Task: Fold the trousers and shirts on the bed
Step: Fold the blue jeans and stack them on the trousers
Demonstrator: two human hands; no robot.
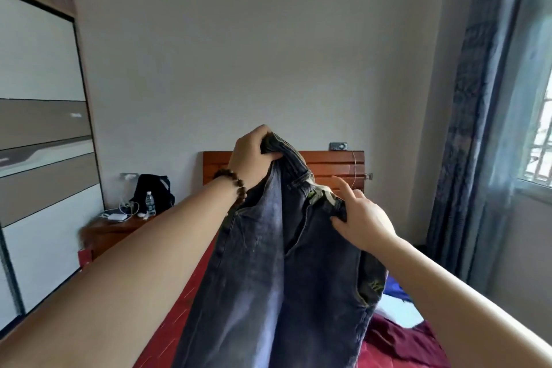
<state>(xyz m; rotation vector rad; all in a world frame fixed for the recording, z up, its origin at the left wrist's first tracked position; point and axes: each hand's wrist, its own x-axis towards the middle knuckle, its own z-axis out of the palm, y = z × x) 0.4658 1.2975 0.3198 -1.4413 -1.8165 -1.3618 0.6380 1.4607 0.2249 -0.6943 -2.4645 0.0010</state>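
A pair of dark blue jeans (268, 263) hangs in the air in front of me, waistband up, legs dropping out of the bottom of the view. My left hand (254, 155), a bead bracelet on its wrist, grips the top of the waistband, raised high. Lower and to the right, my right hand (361, 218) pinches the other side of the waistband between thumb and fingers, with the index finger sticking out. Under the jeans lies the bed (179, 308) with a red cover. At the right on the bed lie a maroon garment (400, 337) and white and blue cloth (397, 305).
A wooden headboard (328, 167) stands against the grey wall. On the left, a wooden bedside table (119, 227) carries a black bag, a water bottle and chargers. A tall wardrobe (38, 143) fills the left side. Blue curtains (478, 128) and a window are on the right.
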